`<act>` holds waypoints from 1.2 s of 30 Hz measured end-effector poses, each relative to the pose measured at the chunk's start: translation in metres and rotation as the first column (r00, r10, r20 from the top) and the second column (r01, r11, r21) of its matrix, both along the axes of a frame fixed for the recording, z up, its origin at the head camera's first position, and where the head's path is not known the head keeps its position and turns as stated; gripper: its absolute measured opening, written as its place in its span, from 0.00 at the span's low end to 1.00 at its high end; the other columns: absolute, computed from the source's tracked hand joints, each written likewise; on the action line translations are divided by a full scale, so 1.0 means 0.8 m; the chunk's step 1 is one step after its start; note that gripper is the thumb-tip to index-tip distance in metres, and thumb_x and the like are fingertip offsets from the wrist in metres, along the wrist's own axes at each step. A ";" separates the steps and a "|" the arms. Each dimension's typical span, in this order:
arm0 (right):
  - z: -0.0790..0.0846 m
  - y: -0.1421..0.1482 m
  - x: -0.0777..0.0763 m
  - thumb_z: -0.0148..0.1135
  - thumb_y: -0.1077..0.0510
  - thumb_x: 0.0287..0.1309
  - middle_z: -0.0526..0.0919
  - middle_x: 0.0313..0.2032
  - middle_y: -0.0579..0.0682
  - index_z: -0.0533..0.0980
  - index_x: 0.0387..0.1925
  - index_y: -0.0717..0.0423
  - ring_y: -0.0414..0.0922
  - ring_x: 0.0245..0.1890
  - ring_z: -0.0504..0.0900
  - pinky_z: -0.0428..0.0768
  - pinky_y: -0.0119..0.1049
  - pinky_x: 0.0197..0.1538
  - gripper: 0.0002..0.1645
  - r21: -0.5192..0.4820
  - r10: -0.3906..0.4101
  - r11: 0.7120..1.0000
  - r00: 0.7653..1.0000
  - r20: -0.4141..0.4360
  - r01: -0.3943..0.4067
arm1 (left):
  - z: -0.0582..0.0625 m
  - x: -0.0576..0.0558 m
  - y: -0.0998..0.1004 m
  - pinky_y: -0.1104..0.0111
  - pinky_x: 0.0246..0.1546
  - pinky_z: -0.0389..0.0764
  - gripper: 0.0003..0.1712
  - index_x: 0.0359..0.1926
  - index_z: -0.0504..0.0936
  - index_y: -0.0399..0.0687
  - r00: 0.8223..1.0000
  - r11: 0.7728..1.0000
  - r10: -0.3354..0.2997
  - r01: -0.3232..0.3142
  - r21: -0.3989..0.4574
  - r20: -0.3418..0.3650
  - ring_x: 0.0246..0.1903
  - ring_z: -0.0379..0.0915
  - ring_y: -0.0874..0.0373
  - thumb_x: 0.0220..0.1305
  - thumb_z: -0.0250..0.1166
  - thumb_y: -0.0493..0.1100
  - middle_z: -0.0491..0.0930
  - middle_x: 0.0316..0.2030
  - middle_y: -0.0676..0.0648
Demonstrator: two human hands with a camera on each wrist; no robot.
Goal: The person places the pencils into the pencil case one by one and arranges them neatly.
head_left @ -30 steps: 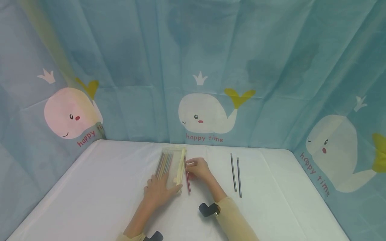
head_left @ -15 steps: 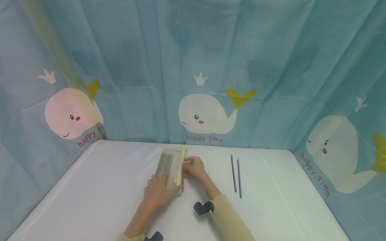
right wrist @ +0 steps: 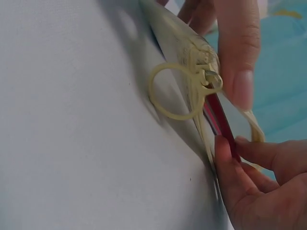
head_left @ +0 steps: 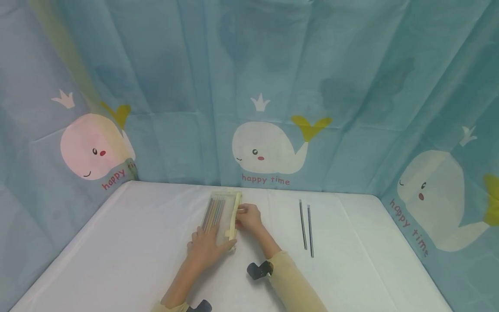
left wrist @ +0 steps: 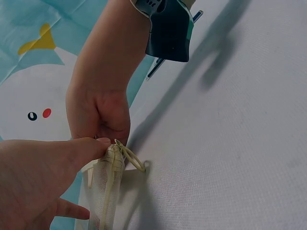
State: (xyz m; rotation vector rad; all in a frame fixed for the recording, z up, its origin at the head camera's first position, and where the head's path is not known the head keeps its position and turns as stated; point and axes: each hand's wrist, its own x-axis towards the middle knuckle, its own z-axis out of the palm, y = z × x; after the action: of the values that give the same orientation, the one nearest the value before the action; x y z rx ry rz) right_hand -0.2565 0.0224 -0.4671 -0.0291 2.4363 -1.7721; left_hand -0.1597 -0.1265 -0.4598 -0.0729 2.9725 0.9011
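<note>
A translucent mesh pencil case [head_left: 225, 216] with a pale yellow zipper edge lies on the white table, several pencils [head_left: 213, 213] showing inside it. My left hand [head_left: 206, 246] rests across its near end, fingers spread and thumb at the zipper corner; the left wrist view shows that straight thumb [left wrist: 91, 149]. At the right side of the case, my right hand [head_left: 248, 217] pinches a red pencil [right wrist: 222, 115] between thumb and fingertips. In the right wrist view the pencil lies in the zipper opening, beside a yellow pull ring [right wrist: 160, 91]. Its far part is hidden by the case.
Two dark pencils, one [head_left: 302, 224] slightly left of the other [head_left: 310, 231], lie on the table [head_left: 351, 268] to the right of my right hand. A blue curtain [head_left: 175, 147] printed with whales hangs behind and beside the table.
My right hand has moved slightly left with the red pencil, from beside the case to its zipper edge. The pencil is now hidden in the head view. My left hand stays put.
</note>
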 end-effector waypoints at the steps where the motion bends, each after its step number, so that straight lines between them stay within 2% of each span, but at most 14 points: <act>1: 0.000 -0.001 0.000 0.70 0.67 0.62 0.90 0.46 0.65 0.79 0.58 0.73 0.53 0.39 0.92 0.88 0.35 0.39 0.24 0.007 0.002 1.000 1.000 -0.002 -0.002 | 0.000 0.000 0.000 0.32 0.56 0.67 0.53 0.76 0.69 0.36 1.000 1.000 -0.001 0.001 -0.001 0.002 0.59 0.66 0.29 0.65 0.68 0.69 0.69 0.63 0.22; 12: 0.002 -0.010 0.003 0.67 0.70 0.61 0.89 0.47 0.67 0.78 0.57 0.75 0.57 0.45 0.91 0.88 0.39 0.43 0.23 0.042 0.028 0.999 0.999 -0.026 -0.027 | 0.002 0.000 -0.001 0.30 0.56 0.67 0.53 0.75 0.69 0.35 1.000 1.000 -0.011 0.011 -0.023 0.001 0.60 0.66 0.27 0.65 0.67 0.71 0.68 0.64 0.20; 18: -0.003 -0.006 0.001 0.69 0.67 0.62 0.89 0.47 0.66 0.79 0.57 0.73 0.57 0.44 0.91 0.88 0.38 0.43 0.23 0.050 0.046 0.998 0.998 -0.048 -0.044 | 0.002 -0.001 -0.001 0.30 0.56 0.67 0.52 0.75 0.69 0.37 1.000 1.000 -0.005 0.005 -0.017 0.006 0.59 0.67 0.27 0.66 0.67 0.69 0.69 0.63 0.21; 23: -0.006 0.012 0.001 0.69 0.65 0.65 0.89 0.48 0.66 0.79 0.58 0.73 0.55 0.42 0.92 0.88 0.38 0.41 0.23 -0.019 0.056 0.998 0.998 -0.030 -0.057 | 0.004 -0.001 0.000 0.33 0.53 0.69 0.51 0.75 0.70 0.37 1.000 1.000 -0.002 0.002 -0.025 0.006 0.57 0.67 0.29 0.65 0.67 0.70 0.70 0.61 0.22; 26: -0.008 0.026 0.002 0.68 0.66 0.66 0.89 0.47 0.66 0.79 0.59 0.72 0.51 0.38 0.92 0.88 0.38 0.40 0.22 -0.048 0.032 0.998 0.999 -0.010 -0.032 | 0.003 -0.001 0.000 0.33 0.53 0.69 0.52 0.74 0.71 0.37 1.000 0.999 -0.001 0.001 -0.035 0.006 0.57 0.68 0.29 0.64 0.67 0.70 0.71 0.61 0.22; 30: -0.007 0.045 0.004 0.67 0.66 0.67 0.89 0.46 0.62 0.80 0.60 0.68 0.46 0.34 0.90 0.88 0.37 0.40 0.21 -0.020 0.000 1.000 1.000 -0.009 0.000 | 0.002 -0.002 0.001 0.33 0.54 0.69 0.52 0.74 0.71 0.37 1.000 0.999 0.000 0.000 -0.040 0.011 0.57 0.68 0.30 0.64 0.67 0.70 0.71 0.60 0.23; 36: -0.002 0.070 0.012 0.65 0.65 0.69 0.88 0.47 0.60 0.80 0.60 0.65 0.46 0.37 0.90 0.88 0.38 0.41 0.20 0.035 -0.023 0.999 0.998 -0.056 0.025 | 0.001 -0.002 0.002 0.33 0.54 0.69 0.52 0.74 0.71 0.38 1.000 0.999 0.004 -0.003 -0.041 0.018 0.58 0.67 0.29 0.64 0.67 0.70 0.71 0.61 0.22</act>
State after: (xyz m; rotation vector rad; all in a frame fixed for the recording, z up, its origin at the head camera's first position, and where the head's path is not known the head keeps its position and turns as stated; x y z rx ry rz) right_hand -0.2467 0.0787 -0.4691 -0.0465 2.5165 -1.7597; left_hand -0.1612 -0.1249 -0.4592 -0.0863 2.9756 0.8353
